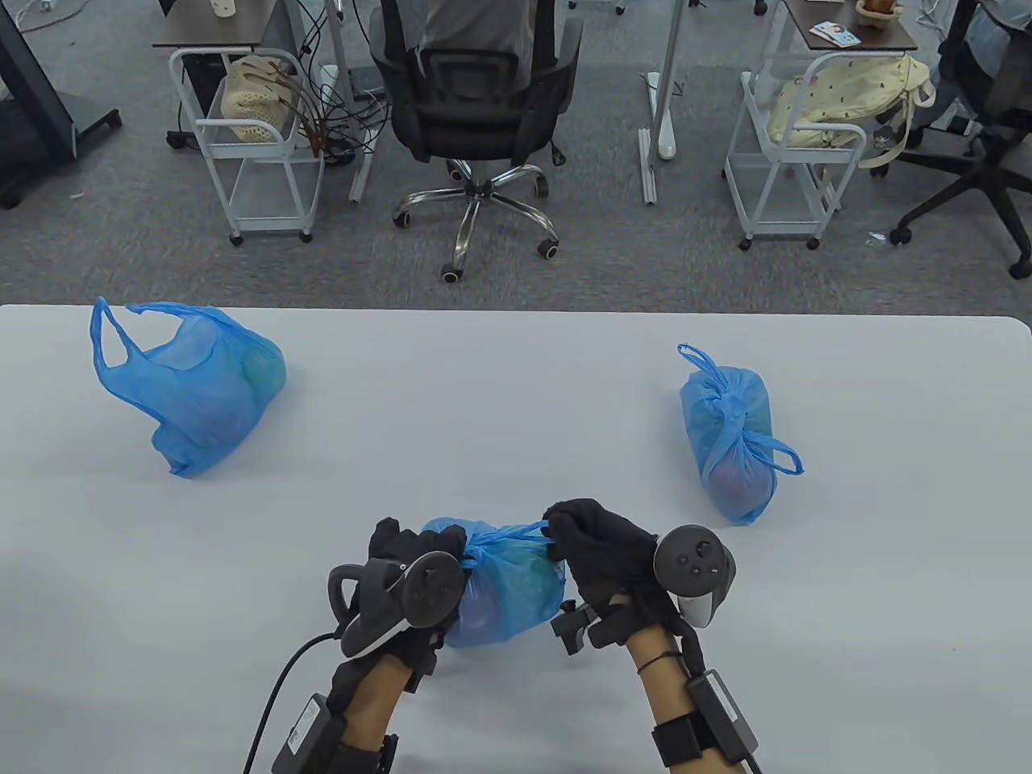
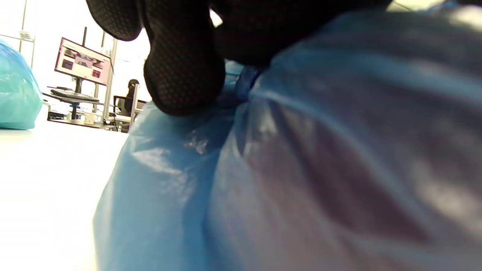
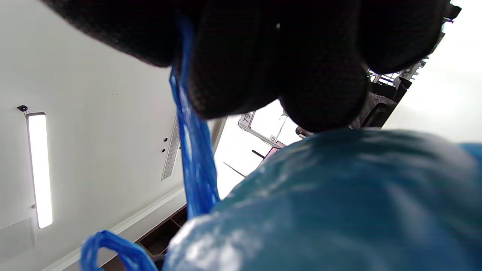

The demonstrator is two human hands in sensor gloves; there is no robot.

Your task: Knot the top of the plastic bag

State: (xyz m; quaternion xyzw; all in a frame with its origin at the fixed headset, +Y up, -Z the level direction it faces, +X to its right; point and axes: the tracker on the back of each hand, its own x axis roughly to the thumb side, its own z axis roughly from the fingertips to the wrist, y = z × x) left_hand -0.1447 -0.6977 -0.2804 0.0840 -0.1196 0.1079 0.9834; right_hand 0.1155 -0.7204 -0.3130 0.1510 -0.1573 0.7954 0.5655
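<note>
**Item: blue plastic bag, knot in progress, near edge of counter**

Location: the middle bag (image 1: 508,592) lies on the white counter (image 1: 516,387) between both hands, close to the person. Its gathered top points away from the person, toward the far edge.

Hands: the left hand (image 1: 415,564) is curled on the bag's left shoulder at the neck; the left wrist view shows a gloved fingertip (image 2: 184,75) pressed into the film. The right hand (image 1: 601,552) pinches a twisted handle strand (image 3: 192,150), which runs taut from between its fingers down to the neck.

Handling, as judged: thin, soft film that crumples freely and is likely slick under glove fabric. Rounded contents show dimly through the wall and give the bag some weight, enough probably to anchor it while the strands are pulled. The film may stretch or tear if yanked. Best purchase is on the two handle loops just above the neck, not on the bulging body.

Progress, as judged: strands drawn outward to cinch; whether the knot is fully seated cannot be told.

Other stock: an open bag (image 1: 193,387) at far left, handles loose; a knotted bag (image 1: 734,439) at far right. Both well apart from the hands.
</note>
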